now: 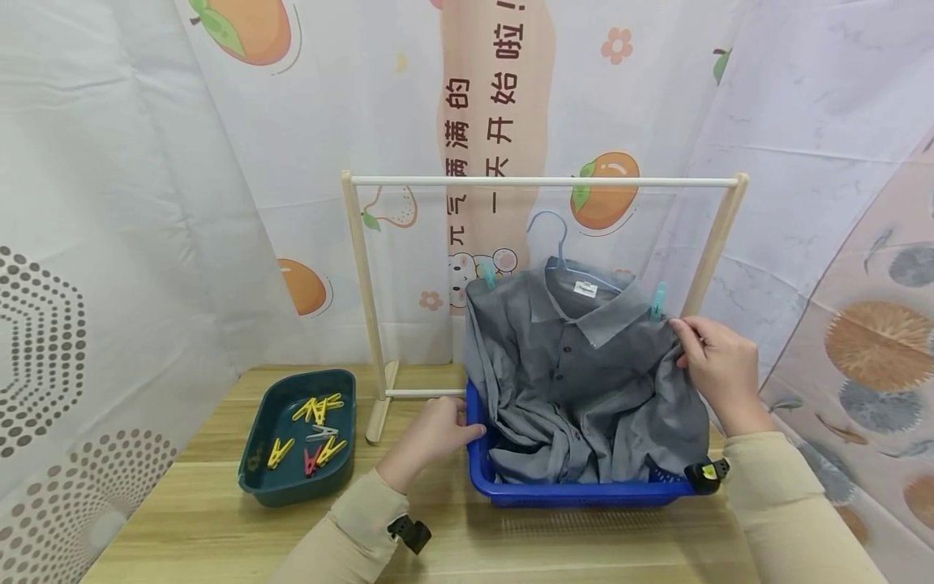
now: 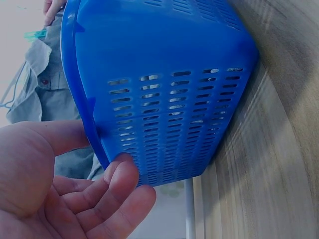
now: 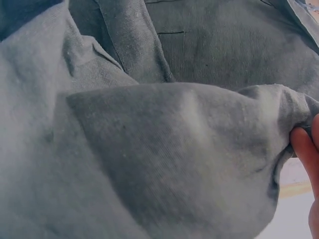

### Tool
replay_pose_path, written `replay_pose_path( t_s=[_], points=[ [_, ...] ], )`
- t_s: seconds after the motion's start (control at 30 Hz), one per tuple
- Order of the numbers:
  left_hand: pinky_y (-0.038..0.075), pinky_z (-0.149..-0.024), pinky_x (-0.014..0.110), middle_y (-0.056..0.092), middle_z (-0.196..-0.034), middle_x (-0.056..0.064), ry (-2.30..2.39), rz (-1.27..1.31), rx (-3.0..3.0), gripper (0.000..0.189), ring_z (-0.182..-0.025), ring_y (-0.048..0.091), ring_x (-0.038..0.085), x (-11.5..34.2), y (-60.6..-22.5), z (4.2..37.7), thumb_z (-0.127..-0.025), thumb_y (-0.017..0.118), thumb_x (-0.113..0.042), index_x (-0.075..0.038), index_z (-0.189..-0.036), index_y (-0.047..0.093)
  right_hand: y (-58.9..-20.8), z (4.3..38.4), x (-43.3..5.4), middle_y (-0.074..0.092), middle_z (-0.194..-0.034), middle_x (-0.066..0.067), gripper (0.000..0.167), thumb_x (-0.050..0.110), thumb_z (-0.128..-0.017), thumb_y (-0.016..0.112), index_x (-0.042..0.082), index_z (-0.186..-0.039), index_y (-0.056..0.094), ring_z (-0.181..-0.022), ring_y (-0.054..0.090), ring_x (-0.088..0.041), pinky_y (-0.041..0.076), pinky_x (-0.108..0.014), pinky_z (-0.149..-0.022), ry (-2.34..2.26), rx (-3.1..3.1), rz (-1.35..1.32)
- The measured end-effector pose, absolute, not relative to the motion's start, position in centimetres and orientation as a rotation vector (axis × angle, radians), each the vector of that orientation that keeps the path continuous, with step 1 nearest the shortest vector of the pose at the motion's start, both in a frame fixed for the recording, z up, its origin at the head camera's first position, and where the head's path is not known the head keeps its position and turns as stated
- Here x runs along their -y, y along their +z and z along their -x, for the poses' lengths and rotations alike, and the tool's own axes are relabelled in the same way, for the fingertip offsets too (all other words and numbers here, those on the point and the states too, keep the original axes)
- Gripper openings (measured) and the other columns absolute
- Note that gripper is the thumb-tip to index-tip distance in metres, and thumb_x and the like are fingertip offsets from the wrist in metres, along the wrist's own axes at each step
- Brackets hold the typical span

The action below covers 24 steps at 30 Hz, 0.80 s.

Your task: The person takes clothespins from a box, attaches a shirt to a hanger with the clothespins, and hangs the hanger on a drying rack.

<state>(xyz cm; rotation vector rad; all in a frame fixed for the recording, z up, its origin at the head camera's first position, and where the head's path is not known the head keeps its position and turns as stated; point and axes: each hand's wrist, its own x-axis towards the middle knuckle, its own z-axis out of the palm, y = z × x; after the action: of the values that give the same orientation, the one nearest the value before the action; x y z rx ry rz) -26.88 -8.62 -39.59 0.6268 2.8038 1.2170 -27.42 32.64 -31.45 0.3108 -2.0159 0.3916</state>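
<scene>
A grey button shirt (image 1: 584,365) on a light-blue hanger (image 1: 560,235) sits bunched in a blue basket (image 1: 576,492), its collar raised above the rim. Teal clothespins (image 1: 658,301) clip both shoulders. My right hand (image 1: 718,365) pinches the shirt's shoulder on the right, just below one clothespin; in the right wrist view its fingers (image 3: 306,152) hold a fold of the cloth. At the basket's left side, my left hand (image 1: 436,434) grips the rim. The left wrist view shows that thumb over the rim and the curled fingers (image 2: 122,181) outside the slotted wall.
A wooden rack with a white top rail (image 1: 540,182) stands behind the basket. On the left of the wooden table (image 1: 190,519) lies a dark green tray (image 1: 292,491) holding several yellow, red and pale clothespins (image 1: 311,461). Patterned curtains (image 1: 365,97) hang around the table.
</scene>
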Motion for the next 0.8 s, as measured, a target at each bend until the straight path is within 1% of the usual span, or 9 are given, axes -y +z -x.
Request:
replay_pose_path(
  t_s=[0.23, 0.27, 0.37, 0.47, 0.5, 0.6, 0.67, 0.73, 0.8],
  points=[
    [0.027, -0.041, 0.023, 0.043, -0.049, -0.011, 1.200, -0.633, -2.821, 0.026, -0.042, 0.037, 0.005, 8.7, -39.6, 26.9, -0.091, 0.077, -0.025, -0.001, -0.096, 0.069, -31.1, 28.1, -32.3, 0.064, -0.056, -0.003, 0.020, 0.018, -0.100, 0.067, 0.002, -0.090, 0.074, -0.052, 0.062, -0.026, 0.039, -0.028, -0.058, 0.430, 1.992, -0.261],
    [0.027, -0.041, 0.023, 0.043, -0.050, -0.011, 1.199, -0.633, -2.822, 0.028, -0.042, 0.037, 0.005, 8.7, -39.6, 26.9, -0.090, 0.077, -0.026, 0.000, -0.097, 0.069, -31.0, 28.2, -32.2, 0.064, -0.056, -0.003, 0.020, 0.019, -0.100, 0.067, 0.002, -0.091, 0.074, -0.052, 0.062, -0.022, 0.039, -0.026, -0.058, 0.440, 1.990, -0.251],
    [0.027, -0.041, 0.023, 0.042, -0.050, -0.010, 1.196, -0.630, -2.821, 0.031, -0.042, 0.037, 0.005, 8.7, -39.7, 26.9, -0.090, 0.077, -0.026, 0.002, -0.101, 0.069, -30.7, 28.6, -32.0, 0.065, -0.056, -0.003, 0.022, 0.021, -0.101, 0.067, 0.003, -0.092, 0.076, -0.051, 0.055, 0.003, 0.037, -0.019, -0.057, 0.472, 1.991, -0.225],
    [0.027, -0.041, 0.023, 0.043, -0.049, -0.010, 1.192, -0.624, -2.818, 0.028, -0.042, 0.037, 0.005, 8.7, -39.7, 26.9, -0.091, 0.076, -0.026, 0.000, -0.099, 0.069, -30.4, 29.0, -31.9, 0.065, -0.056, -0.002, 0.024, 0.024, -0.101, 0.066, 0.004, -0.091, 0.076, -0.054, 0.043, 0.019, 0.035, -0.015, -0.056, 0.499, 2.005, -0.205],
    [0.028, -0.041, 0.023, 0.043, -0.049, -0.010, 1.186, -0.622, -2.819, 0.027, -0.042, 0.037, 0.005, 8.7, -39.7, 27.0, -0.091, 0.076, -0.026, -0.001, -0.098, 0.069, -30.3, 29.1, -31.9, 0.065, -0.055, -0.002, 0.025, 0.025, -0.101, 0.067, 0.004, -0.091, 0.076, -0.054, 0.040, 0.022, 0.034, -0.014, -0.056, 0.509, 2.012, -0.199],
    [0.030, -0.041, 0.024, 0.045, -0.049, -0.010, 1.176, -0.614, -2.819, 0.027, -0.042, 0.039, 0.005, 8.7, -39.6, 27.0, -0.091, 0.076, -0.026, -0.001, -0.099, 0.070, -30.2, 29.5, -31.8, 0.064, -0.054, -0.002, 0.025, 0.025, -0.101, 0.067, 0.004, -0.091, 0.076, -0.052, 0.040, 0.021, 0.034, -0.015, -0.056, 0.531, 2.030, -0.181],
    [0.031, -0.042, 0.024, 0.046, -0.050, -0.010, 1.173, -0.611, -2.819, 0.030, -0.042, 0.040, 0.006, 8.7, -39.6, 27.0, -0.091, 0.076, -0.026, 0.002, -0.103, 0.070, -30.1, 29.7, -31.7, 0.063, -0.054, -0.001, 0.025, 0.025, -0.101, 0.066, 0.005, -0.091, 0.076, -0.050, 0.043, 0.019, 0.038, -0.019, -0.057, 0.542, 2.043, -0.169],
    [0.031, -0.042, 0.024, 0.045, -0.049, -0.009, 1.178, -0.609, -2.817, 0.032, -0.042, 0.040, 0.006, 8.7, -39.6, 26.9, -0.091, 0.076, -0.025, 0.003, -0.105, 0.070, -30.1, 29.8, -31.7, 0.063, -0.053, -0.002, 0.026, 0.026, -0.101, 0.066, 0.004, -0.092, 0.076, -0.049, 0.052, 0.006, 0.043, -0.028, -0.060, 0.544, 2.059, -0.163],
    [0.031, -0.041, 0.023, 0.045, -0.049, -0.010, 1.182, -0.606, -2.817, 0.033, -0.042, 0.040, 0.006, 8.7, -39.6, 26.9, -0.091, 0.076, -0.025, 0.004, -0.107, 0.070, -29.9, 29.8, -31.7, 0.063, -0.053, -0.002, 0.027, 0.026, -0.102, 0.065, 0.004, -0.093, 0.076, -0.049, 0.059, -0.011, 0.047, -0.039, -0.063, 0.540, 2.084, -0.159]
  ],
)
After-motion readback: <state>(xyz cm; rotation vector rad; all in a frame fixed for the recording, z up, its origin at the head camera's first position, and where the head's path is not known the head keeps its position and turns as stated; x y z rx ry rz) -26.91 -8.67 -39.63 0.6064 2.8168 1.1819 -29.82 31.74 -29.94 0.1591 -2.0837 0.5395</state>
